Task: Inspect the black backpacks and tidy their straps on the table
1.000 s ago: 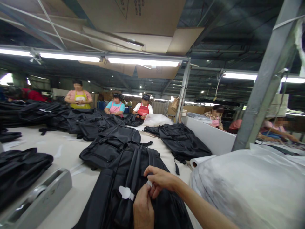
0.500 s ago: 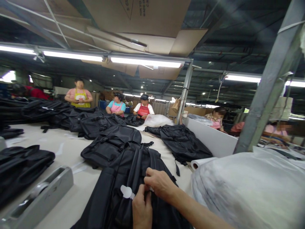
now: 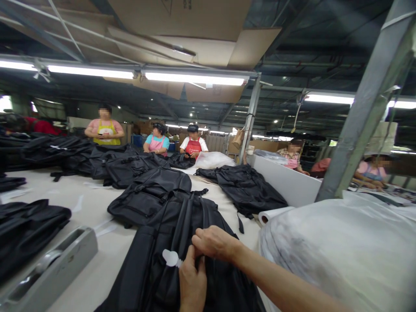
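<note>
A black backpack (image 3: pixel 169 242) lies lengthwise on the pale table (image 3: pixel 91 203) right in front of me. My left hand (image 3: pixel 192 284) rests on its middle, fingers pinched together at a small white plastic tag (image 3: pixel 171 258) that sticks out to the left. My right hand (image 3: pixel 212 243) reaches in from the right, fingers curled and pressed on the same spot of the backpack, touching my left fingertips. What the right fingers grip is hidden.
More black backpacks (image 3: pixel 147 190) lie across the table, with piles at far left (image 3: pixel 29 225). A grey metal holder (image 3: pixel 52 268) sits at lower left. A large white plastic-wrapped bundle (image 3: pixel 338 255) and a paper roll (image 3: pixel 273 214) lie right. Several people (image 3: pixel 104 130) work at the far end. A steel post (image 3: pixel 367 104) rises right.
Both hands stay pinched at the tag; my right hand has slid slightly down and left, closing over the left fingertips. The view shifted a little.
</note>
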`<state>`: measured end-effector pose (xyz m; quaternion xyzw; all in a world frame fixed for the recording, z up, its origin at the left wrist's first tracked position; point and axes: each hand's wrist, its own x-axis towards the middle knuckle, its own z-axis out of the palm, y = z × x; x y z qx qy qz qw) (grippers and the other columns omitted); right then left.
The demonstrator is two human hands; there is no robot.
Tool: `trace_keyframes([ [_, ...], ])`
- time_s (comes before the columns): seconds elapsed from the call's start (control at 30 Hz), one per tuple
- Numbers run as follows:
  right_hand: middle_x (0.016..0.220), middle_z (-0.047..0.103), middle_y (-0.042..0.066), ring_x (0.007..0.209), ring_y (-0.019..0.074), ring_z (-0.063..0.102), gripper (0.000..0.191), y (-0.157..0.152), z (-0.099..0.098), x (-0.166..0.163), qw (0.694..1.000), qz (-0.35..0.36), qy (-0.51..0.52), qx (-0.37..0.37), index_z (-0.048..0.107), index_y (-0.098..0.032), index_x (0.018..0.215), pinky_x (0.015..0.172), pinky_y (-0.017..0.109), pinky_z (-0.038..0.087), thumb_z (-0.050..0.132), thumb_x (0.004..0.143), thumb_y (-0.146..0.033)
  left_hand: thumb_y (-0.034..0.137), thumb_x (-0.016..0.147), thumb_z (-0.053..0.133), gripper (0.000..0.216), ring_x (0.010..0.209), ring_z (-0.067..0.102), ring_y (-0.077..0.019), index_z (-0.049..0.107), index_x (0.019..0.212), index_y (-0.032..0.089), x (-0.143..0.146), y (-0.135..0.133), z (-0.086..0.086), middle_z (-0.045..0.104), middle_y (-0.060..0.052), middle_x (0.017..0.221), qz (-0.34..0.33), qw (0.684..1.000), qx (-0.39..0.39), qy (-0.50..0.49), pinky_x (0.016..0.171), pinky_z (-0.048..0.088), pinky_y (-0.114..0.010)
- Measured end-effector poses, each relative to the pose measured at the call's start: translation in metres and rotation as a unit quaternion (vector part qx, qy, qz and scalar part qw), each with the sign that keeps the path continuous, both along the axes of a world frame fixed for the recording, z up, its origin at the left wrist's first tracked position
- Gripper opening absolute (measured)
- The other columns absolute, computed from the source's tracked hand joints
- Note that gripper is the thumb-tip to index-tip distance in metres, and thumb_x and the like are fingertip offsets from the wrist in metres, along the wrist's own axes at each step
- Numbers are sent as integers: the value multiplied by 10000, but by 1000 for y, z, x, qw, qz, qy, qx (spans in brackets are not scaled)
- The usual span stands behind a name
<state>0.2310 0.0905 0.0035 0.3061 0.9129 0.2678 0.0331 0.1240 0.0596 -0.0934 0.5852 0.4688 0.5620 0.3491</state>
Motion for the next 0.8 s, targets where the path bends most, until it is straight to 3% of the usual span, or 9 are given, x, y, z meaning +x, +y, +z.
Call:
trace_keyframes([
  [0.1, 791, 606, 48, 636, 179, 606, 184, 1, 6, -2, 999, -12, 34, 5, 523, -172, 858, 427, 280, 289, 389, 945, -265, 291, 787, 463, 128, 832, 647, -234, 562, 825, 220, -1, 2, -2, 681, -53, 827, -20, 1000, 5, -17, 748, 475, -322],
  [0.27, 827, 623, 43, 649, 165, 592, 124, -2, 17, 12, 990, -88, 110, -30, 534, -176, 872, 482, 275, 296, 423, 879, -122, 384, 737, 552, 240, 847, 644, -233, 527, 890, 200, 1, 12, -9, 670, -55, 827, -30, 993, -49, -104, 782, 476, -325],
  [0.37, 821, 629, 38, 704, 149, 591, 124, -5, 17, 19, 974, -114, 183, -75, 539, -168, 855, 551, 253, 333, 434, 861, -100, 404, 716, 581, 332, 863, 646, -245, 547, 939, 160, 4, 16, -11, 691, -77, 836, -108, 979, -104, -139, 796, 473, -326],
  [0.5, 819, 630, 27, 704, 142, 589, 108, -4, 5, 17, 972, -94, 193, -93, 533, -174, 856, 562, 247, 335, 441, 857, -116, 319, 738, 543, 258, 894, 621, -245, 593, 916, 139, 7, 14, -10, 682, -84, 896, -204, 969, -85, -113, 793, 458, -311],
  [0.67, 850, 620, 58, 657, 159, 585, 140, 3, -13, 10, 977, -124, 166, -50, 535, -169, 880, 515, 272, 317, 422, 835, -99, 238, 738, 492, 166, 835, 587, -217, 587, 848, 158, 6, 8, -5, 632, -46, 820, -157, 987, -32, -6, 761, 433, -288],
  [0.8, 842, 606, 58, 706, 159, 586, 191, -14, -21, 21, 935, -157, 314, -45, 537, -178, 854, 582, 263, 379, 358, 866, -112, 304, 731, 503, 168, 814, 600, -222, 568, 803, 167, 5, 8, 1, 641, -49, 808, -174, 983, -48, -20, 739, 439, -284],
])
